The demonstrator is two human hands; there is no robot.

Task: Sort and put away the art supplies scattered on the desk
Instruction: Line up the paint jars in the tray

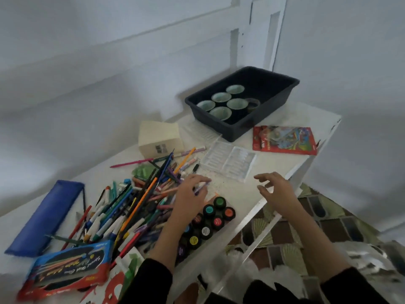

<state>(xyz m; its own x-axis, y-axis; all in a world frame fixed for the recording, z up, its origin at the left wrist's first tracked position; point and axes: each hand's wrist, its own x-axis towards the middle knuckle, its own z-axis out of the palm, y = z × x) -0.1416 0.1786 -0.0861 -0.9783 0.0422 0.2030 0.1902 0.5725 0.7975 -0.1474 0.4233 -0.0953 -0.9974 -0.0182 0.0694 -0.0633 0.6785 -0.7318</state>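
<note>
— Where is your left hand (190, 194)?
— At the right edge of the pen pile (135, 207). I have its fingers curled round a purple pen (203, 186).
— And the right hand (278, 194)?
— It hovers well right of the pile, fingers loosely spread, holding nothing.
— What else is there?
— Paint jars (210, 218) are just right of the pile, under my left wrist. A black bin (210, 121) stands beyond the pile, to its right.
</note>
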